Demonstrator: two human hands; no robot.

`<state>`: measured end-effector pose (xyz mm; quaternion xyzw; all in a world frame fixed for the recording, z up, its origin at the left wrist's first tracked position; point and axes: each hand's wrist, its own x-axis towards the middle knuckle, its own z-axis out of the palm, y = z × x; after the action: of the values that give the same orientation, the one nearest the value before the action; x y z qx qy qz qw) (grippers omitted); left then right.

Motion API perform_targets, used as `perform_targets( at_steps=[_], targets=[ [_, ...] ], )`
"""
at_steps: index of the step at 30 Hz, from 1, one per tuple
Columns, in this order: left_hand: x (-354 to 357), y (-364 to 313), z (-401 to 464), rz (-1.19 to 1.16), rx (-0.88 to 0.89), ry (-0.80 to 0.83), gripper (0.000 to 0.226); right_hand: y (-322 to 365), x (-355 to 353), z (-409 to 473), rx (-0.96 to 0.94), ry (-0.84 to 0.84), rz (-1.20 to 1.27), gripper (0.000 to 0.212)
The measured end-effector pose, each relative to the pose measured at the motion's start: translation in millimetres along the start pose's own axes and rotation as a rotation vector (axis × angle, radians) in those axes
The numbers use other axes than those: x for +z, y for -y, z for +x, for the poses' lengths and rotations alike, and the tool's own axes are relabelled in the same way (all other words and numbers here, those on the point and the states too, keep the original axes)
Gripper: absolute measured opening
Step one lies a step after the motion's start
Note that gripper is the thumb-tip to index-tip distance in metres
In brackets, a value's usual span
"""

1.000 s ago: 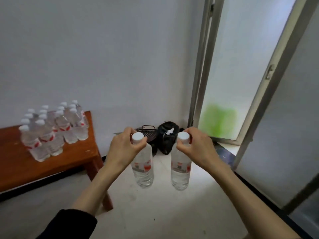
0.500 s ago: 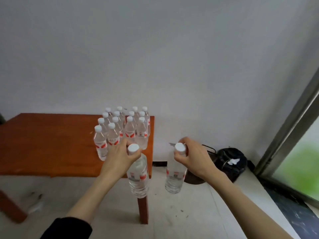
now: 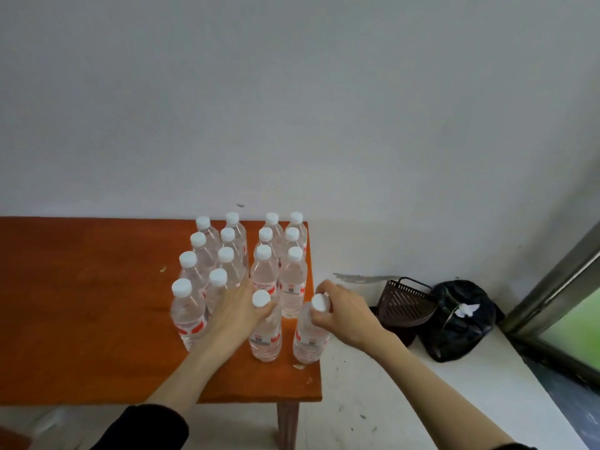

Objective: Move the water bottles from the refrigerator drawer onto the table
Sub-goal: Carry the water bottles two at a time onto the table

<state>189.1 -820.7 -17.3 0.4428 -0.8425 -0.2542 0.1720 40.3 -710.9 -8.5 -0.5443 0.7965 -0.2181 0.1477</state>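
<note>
At the bottom of the frame two bare forearms reach up from dark sleeves toward the lower middle, and both bottles now stand on the orange worktop (image 3: 81, 319), where half a second ago they hung in the air in front of its near right corner. The left hand (image 3: 235, 311) is curled around the neck of the left bottle (image 3: 265, 336), thumb and fingers pinching just under its white cap; the right hand (image 3: 347, 315) grips the neck of the right bottle (image 3: 308, 339) the same way, that bottle standing very near the worktop's right edge. The two bottles stand upright, just beside each other, forming a front row (whether the fingers have begun to loosen cannot be told). Beyond them, in the middle of the frame, the cluster of water bottles (image 3: 246, 254) stands in rows running back toward the grey wall; earlier it sat higher and smaller in view, and the camera has since come closer and tipped down. On the floor at right centre, a dark basket (image 3: 406, 303) and a black bag (image 3: 461, 319) sit against the wall, closer to the right edge than before.
</note>
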Motion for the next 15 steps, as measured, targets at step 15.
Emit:
perform_targets(
  at_steps=[15],
  targets=[
    [22.9,24.8,66.5,0.024,-0.186,0.031,0.04,-9.5,35.0,92.9,-0.058,0.072,0.053,0.039]
  ],
)
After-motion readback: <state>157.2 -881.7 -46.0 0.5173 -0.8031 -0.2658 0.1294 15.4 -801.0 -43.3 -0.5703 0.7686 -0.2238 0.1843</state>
